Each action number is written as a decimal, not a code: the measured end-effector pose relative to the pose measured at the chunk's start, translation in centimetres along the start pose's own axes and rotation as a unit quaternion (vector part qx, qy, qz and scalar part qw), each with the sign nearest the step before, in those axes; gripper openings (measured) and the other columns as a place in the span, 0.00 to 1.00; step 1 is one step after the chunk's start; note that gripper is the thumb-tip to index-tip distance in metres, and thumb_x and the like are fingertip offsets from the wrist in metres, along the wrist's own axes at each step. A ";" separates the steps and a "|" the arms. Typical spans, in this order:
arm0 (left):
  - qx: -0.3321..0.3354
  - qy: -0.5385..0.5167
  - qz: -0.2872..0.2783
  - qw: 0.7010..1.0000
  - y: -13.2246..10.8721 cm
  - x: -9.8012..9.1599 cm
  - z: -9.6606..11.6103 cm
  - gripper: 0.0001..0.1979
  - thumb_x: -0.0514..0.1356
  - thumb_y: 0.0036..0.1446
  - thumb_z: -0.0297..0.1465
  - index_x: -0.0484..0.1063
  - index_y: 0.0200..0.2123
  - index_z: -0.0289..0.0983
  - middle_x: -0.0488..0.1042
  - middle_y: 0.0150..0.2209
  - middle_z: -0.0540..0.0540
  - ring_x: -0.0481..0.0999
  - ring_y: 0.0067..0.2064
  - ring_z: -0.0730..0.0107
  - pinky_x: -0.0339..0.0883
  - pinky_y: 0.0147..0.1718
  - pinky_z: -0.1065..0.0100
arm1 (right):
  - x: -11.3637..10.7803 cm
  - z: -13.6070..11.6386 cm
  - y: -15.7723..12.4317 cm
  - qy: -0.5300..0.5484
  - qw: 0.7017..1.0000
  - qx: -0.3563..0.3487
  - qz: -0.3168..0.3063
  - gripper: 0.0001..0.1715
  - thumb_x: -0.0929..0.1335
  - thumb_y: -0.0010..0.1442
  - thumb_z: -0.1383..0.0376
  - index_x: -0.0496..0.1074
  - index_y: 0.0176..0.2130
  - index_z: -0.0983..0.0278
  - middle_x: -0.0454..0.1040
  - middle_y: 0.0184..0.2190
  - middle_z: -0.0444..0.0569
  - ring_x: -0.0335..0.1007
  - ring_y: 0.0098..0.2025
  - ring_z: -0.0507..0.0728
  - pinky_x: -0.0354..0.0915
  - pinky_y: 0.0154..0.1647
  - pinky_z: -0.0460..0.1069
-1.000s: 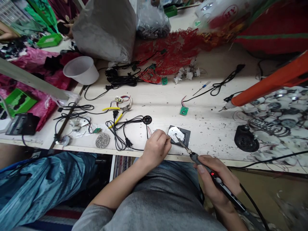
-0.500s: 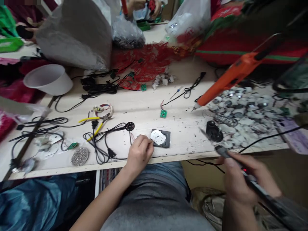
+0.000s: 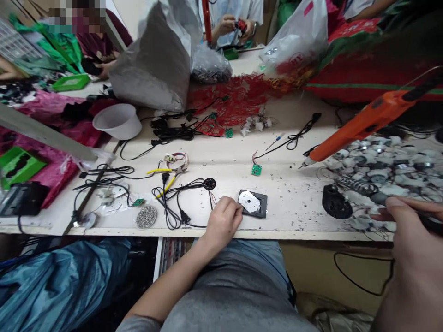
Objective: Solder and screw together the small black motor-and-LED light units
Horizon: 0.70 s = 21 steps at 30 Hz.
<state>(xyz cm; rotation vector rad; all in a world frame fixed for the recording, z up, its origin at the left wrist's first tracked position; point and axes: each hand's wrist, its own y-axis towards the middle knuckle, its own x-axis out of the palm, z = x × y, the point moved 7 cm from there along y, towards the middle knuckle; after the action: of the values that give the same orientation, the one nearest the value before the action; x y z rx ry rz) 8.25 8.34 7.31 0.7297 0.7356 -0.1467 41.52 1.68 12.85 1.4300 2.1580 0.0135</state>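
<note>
My left hand rests at the table's front edge, its fingertips pinching the left edge of a white metal plate. That plate lies on a black square frame. At the lower right, my right hand is shut around a black soldering iron, well to the right of the plate. The iron's tip is hidden by my fingers. Thin red wires run beside the left hand.
On the pale wooden table lie yellow-handled pliers, black cords, and a green circuit board. An orange tool hangs at right above a heap of round metal parts. A co-worker's hands work beyond.
My right hand has carried the soldering iron away from the plate, out to the right edge of the view. My left hand stays on the plate.
</note>
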 end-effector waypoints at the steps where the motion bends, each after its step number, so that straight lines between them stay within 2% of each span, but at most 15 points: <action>1: -0.002 -0.005 0.000 1.000 -0.1 0.0 0.0 0.04 0.57 0.65 0.25 0.70 0.37 0.37 0.72 0.33 0.46 0.73 0.35 0.69 0.72 0.34 0.70 | 0.1 0.1 -0.3 0.007 1.000 0.013 0.013 0.13 0.73 0.45 0.56 0.77 0.32 0.60 0.71 0.24 0.48 0.73 0.31 0.61 0.67 0.43 0.61; 3: -0.011 -0.026 0.000 1.000 -0.2 0.0 -0.1 0.04 0.57 0.65 0.25 0.71 0.36 0.36 0.72 0.33 0.46 0.74 0.36 0.69 0.72 0.35 0.69 | 0.3 1.1 -0.9 0.029 0.998 0.051 0.021 0.20 0.76 0.40 0.55 0.78 0.35 0.61 0.72 0.25 0.47 0.72 0.28 0.60 0.68 0.39 0.59; 5: -0.034 -0.063 -0.006 0.997 0.0 -0.2 -0.5 0.04 0.58 0.65 0.26 0.72 0.36 0.36 0.73 0.33 0.46 0.75 0.36 0.69 0.73 0.36 0.69 | 0.9 2.9 -1.9 0.041 0.993 0.109 -0.024 0.27 0.77 0.33 0.55 0.77 0.36 0.62 0.72 0.24 0.46 0.71 0.25 0.60 0.68 0.34 0.57; 7: -0.066 -0.096 -0.009 0.993 0.4 -1.0 -1.3 0.04 0.59 0.65 0.28 0.73 0.36 0.37 0.74 0.33 0.46 0.75 0.35 0.71 0.72 0.34 0.71 | 1.7 4.5 -3.2 0.046 0.982 0.159 -0.085 0.30 0.77 0.29 0.54 0.76 0.35 0.62 0.73 0.22 0.45 0.71 0.24 0.59 0.67 0.32 0.56; 10: -0.109 -0.095 0.018 0.989 1.4 -3.0 -2.8 0.04 0.60 0.64 0.29 0.75 0.36 0.37 0.75 0.33 0.48 0.74 0.33 0.74 0.70 0.31 0.73 | 2.5 4.9 -5.3 0.029 0.978 0.145 -0.146 0.28 0.76 0.33 0.49 0.77 0.33 0.62 0.75 0.21 0.47 0.73 0.25 0.59 0.67 0.31 0.54; 13: -0.134 -0.060 0.025 0.989 2.2 -4.0 -4.1 0.04 0.60 0.63 0.27 0.75 0.36 0.37 0.76 0.35 0.48 0.74 0.31 0.75 0.71 0.31 0.72 | 4.1 2.2 -7.0 0.007 0.978 0.001 -0.207 0.21 0.74 0.46 0.48 0.78 0.30 0.62 0.75 0.21 0.46 0.70 0.24 0.56 0.66 0.30 0.52; 15: -0.130 -0.039 -0.003 0.991 2.5 -3.3 -4.3 0.05 0.59 0.62 0.26 0.76 0.38 0.37 0.77 0.35 0.48 0.75 0.33 0.72 0.72 0.34 0.70 | 6.0 -0.8 -8.3 0.012 0.957 -0.132 -0.257 0.17 0.71 0.56 0.51 0.79 0.32 0.62 0.76 0.24 0.45 0.69 0.24 0.54 0.64 0.28 0.50; 18: -0.117 -0.020 -0.047 0.992 2.5 -1.5 -4.1 0.08 0.59 0.61 0.22 0.76 0.40 0.37 0.78 0.35 0.46 0.77 0.37 0.67 0.73 0.39 0.66 | 9.5 -4.9 -10.8 0.011 0.899 -0.282 -0.335 0.15 0.65 0.66 0.58 0.80 0.41 0.61 0.75 0.32 0.48 0.72 0.32 0.55 0.68 0.31 0.49; 21: -0.128 -0.011 -0.051 0.990 2.3 -0.5 -4.2 0.11 0.58 0.61 0.21 0.76 0.43 0.37 0.79 0.38 0.45 0.78 0.40 0.65 0.73 0.42 0.64 | 13.5 -7.3 -13.5 -0.080 0.828 -0.367 -0.417 0.20 0.60 0.70 0.63 0.77 0.52 0.62 0.72 0.34 0.52 0.71 0.39 0.58 0.70 0.42 0.52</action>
<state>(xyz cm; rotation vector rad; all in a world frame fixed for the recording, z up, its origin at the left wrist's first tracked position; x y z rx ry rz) 6.35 12.73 6.74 0.4457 0.7544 -0.1500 22.99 9.45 9.19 0.0146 2.0959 0.3459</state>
